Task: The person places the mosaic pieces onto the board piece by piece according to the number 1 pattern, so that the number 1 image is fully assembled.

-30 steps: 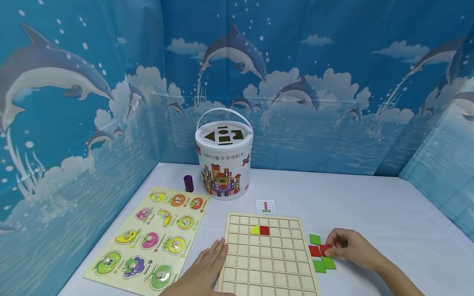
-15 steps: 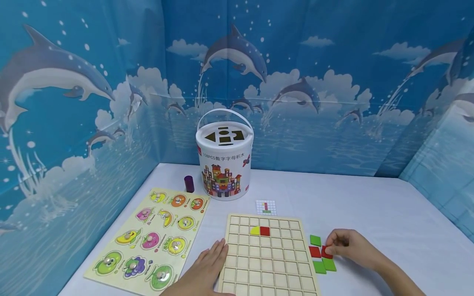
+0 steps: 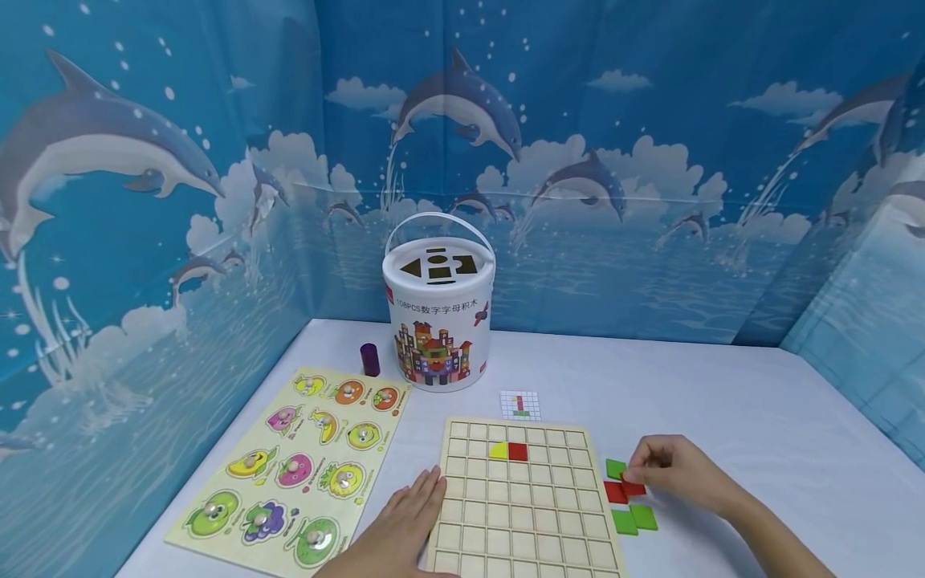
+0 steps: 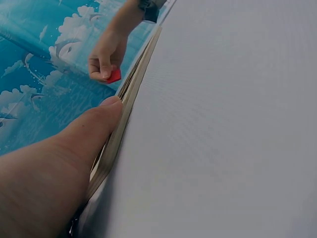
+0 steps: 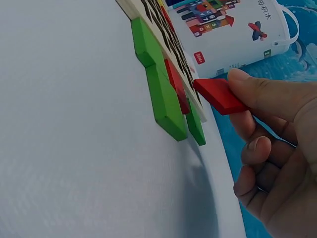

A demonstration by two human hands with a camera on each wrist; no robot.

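Note:
Between thumb and fingers my right hand (image 3: 682, 474) pinches a red square tile (image 5: 220, 95), held up off the table. Under and beside it lie another red tile (image 3: 615, 492) and three green tiles (image 5: 166, 101), right of the wooden grid board (image 3: 520, 514). My left hand (image 3: 405, 522) rests at the board's left edge, fingers straight; in the left wrist view its thumb (image 4: 94, 124) touches the board's side. On the board, a yellow quarter-round tile (image 3: 499, 450) sits beside a red square tile (image 3: 517, 452) in the second row.
A small pattern card (image 3: 519, 405) lies behind the board. Farther back stand a white block bucket (image 3: 438, 321) and a purple cylinder (image 3: 370, 360). To the left lies a fruit puzzle board (image 3: 289, 466). Dolphin-printed curtains (image 3: 578, 160) border the white table.
My right hand has lifted the red tile from among the loose tiles and shifted it slightly up and to the left. The left hand has stayed in place.

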